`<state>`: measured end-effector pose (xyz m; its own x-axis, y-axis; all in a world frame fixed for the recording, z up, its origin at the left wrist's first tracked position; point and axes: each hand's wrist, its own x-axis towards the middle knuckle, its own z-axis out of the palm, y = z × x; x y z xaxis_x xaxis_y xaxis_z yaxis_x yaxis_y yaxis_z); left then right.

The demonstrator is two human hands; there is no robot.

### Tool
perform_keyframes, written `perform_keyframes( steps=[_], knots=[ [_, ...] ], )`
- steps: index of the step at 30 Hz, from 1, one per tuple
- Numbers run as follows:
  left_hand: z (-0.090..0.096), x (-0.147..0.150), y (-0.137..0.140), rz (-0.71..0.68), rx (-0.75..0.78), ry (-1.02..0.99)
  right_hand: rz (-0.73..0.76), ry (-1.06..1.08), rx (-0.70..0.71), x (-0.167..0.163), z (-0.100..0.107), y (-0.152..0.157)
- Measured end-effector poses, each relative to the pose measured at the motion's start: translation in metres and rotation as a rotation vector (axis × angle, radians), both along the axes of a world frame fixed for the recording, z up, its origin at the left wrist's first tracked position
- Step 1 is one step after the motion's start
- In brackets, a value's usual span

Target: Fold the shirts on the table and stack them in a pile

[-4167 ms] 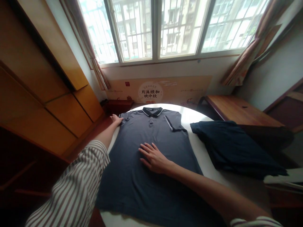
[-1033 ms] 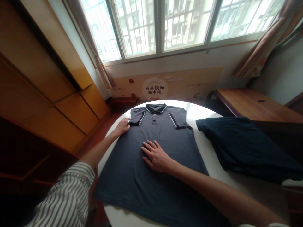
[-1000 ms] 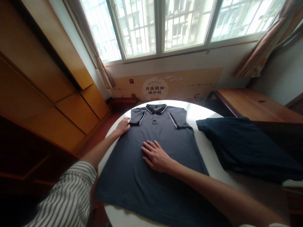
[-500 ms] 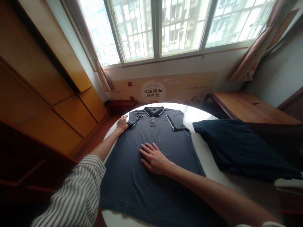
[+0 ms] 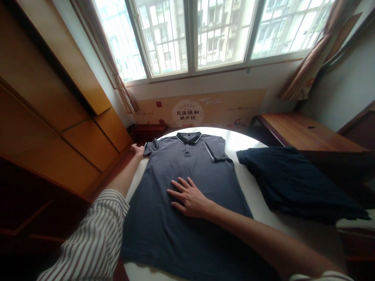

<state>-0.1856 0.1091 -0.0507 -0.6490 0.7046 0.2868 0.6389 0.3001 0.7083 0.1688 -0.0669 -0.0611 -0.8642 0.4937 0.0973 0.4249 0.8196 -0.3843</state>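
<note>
A dark grey polo shirt lies spread front up, its black collar with white trim toward the window. My right hand rests flat on the middle of the shirt, fingers spread. Off the table's left edge, my left hand is at the cuff of the left-side sleeve, which stretches outward to it. Its fingers look closed on the cuff, though they are partly hidden. The right-side sleeve lies folded inward over the shirt.
Under the shirt is a white round-edged table. A dark navy folded garment lies on its right side. Behind it on the right stands a wooden desk. Wooden cabinets line the left, and a barred window is ahead.
My left hand has moved outward to the left, and the left-side sleeve, earlier folded over the shirt, now extends outward. My right hand stays on the shirt, its fingers a little more spread.
</note>
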Motion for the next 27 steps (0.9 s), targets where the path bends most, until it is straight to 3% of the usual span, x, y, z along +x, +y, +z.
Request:
perform_keyframes(
  steps=[4, 7, 9, 12, 17, 27],
  knots=[
    [0.006, 0.023, 0.01, -0.341, -0.059, 0.238, 0.089, -0.014, -0.07, -0.003, 0.008, -0.017],
    [-0.002, 0.059, 0.034, -0.638, -0.177, 0.355, 0.185, 0.007, -0.135, -0.004, 0.014, -0.037],
    [-0.011, 0.08, 0.051, -0.737, -0.26, 0.405, 0.203, 0.019, -0.164, -0.002, 0.018, -0.047],
    [-0.023, 0.095, 0.068, -0.739, -0.382, 0.441, 0.2, 0.025, -0.193, 0.002, 0.023, -0.055],
    [-0.028, 0.089, 0.087, -0.648, -0.498, 0.467, 0.199, 0.023, -0.224, 0.005, 0.024, -0.057],
    [-0.015, 0.097, 0.109, -0.495, -0.487, 0.423, 0.201, 0.025, -0.211, 0.005, 0.023, -0.057]
  ],
)
